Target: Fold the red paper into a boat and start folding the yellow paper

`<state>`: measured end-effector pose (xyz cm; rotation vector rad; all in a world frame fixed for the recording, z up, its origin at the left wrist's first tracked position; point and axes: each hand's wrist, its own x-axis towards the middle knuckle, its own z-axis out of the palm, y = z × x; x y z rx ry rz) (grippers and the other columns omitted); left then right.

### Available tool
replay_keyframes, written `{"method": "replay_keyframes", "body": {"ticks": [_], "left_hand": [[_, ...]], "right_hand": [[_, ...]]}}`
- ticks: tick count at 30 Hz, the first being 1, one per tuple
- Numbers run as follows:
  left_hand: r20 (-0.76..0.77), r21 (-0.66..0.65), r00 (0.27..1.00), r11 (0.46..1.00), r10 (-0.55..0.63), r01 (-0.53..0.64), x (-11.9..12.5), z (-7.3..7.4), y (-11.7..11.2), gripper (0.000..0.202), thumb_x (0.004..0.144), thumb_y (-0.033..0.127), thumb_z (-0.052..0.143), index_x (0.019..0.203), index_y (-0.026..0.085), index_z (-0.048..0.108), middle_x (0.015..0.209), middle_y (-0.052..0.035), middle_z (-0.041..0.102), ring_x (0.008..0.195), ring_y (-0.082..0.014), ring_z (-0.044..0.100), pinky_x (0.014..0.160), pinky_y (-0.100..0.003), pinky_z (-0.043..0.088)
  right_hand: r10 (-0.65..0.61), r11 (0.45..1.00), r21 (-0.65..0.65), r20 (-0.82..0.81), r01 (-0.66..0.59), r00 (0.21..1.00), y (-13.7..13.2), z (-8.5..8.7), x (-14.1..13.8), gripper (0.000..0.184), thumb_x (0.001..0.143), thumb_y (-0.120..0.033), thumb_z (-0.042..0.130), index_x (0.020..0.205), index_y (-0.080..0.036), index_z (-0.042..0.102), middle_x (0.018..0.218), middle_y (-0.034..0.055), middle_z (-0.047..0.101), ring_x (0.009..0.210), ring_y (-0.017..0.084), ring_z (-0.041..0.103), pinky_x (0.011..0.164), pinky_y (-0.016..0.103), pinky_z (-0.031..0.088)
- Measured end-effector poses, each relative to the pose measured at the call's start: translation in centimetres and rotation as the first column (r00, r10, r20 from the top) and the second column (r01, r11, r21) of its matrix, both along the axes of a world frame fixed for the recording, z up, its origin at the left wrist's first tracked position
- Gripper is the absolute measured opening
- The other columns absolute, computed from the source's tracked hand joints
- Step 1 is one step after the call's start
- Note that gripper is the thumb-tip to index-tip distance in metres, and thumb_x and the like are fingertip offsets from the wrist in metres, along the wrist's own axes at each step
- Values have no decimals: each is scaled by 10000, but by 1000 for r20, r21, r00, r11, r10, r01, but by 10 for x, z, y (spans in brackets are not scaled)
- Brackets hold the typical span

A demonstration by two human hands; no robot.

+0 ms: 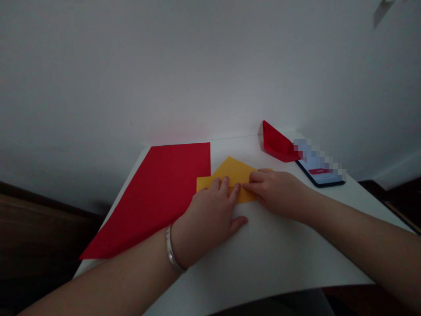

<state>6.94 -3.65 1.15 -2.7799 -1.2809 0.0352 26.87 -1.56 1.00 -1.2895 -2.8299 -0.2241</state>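
Note:
A folded sheet of yellow paper (pixel 230 167) lies on the white table, its upper part forming a point toward the wall. My left hand (pixel 212 215), with a silver bangle at the wrist, rests flat on the paper's left and middle part, fingers spread and thumb out to the side. At the paper's right side, my right hand (pixel 278 192) has its fingers curled together and pinches the near edge by the fold. Both hands hide parts of the paper's lower edge.
A large red paper sheet (pixel 158 188) covers the table's left side, partly under my left forearm. Behind my right hand stand a folded red paper boat (pixel 278 147) and a phone (pixel 317 171) with a lit screen. The white table (pixel 263 254) meets a wall (pixel 197 66).

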Motion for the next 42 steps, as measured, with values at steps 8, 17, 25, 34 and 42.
{"method": "replay_keyframes", "body": {"ticks": [8,17,25,34,42], "left_hand": [[-12,-27,1000,1000,-1,1,-1,3,2,702,870,587,490,1410,145,417,1364,-182,500,1194,-345,508,845,-450,549],[-15,-44,1000,999,-11,10,-3,4,-2,676,884,573,478,1411,154,422,1390,-172,487,1206,-343,501,860,-453,550],[-4,-53,1000,999,-9,9,-6,1,-3,678,883,570,478,1409,146,419,1398,-164,483,1221,-338,488,868,-452,551],[15,-31,1000,999,-16,16,-9,3,-4,662,875,560,501,1396,158,428,1387,-153,489,1213,-334,492,831,-457,567],[27,-30,1000,999,-12,13,0,6,8,614,892,537,484,1358,137,475,1356,-176,519,1233,-344,488,889,-462,537]], "right_hand": [[-176,979,-83,92,184,980,-2,12,5,281,863,-96,482,908,-193,742,948,83,686,834,213,653,672,329,497],[-298,925,-158,270,347,916,-7,31,10,320,827,-45,460,861,-191,743,1001,108,679,898,250,648,667,341,505],[-356,909,-120,276,399,893,-6,28,20,259,839,-130,498,813,-207,745,1022,110,694,939,276,633,670,361,495],[-447,889,26,265,457,854,-15,31,15,259,793,-37,476,779,-130,718,815,169,709,718,285,671,530,346,441],[44,982,188,-110,-23,993,-18,4,-12,339,889,-175,449,1114,-78,683,1187,176,666,1117,281,601,948,417,481]]}}
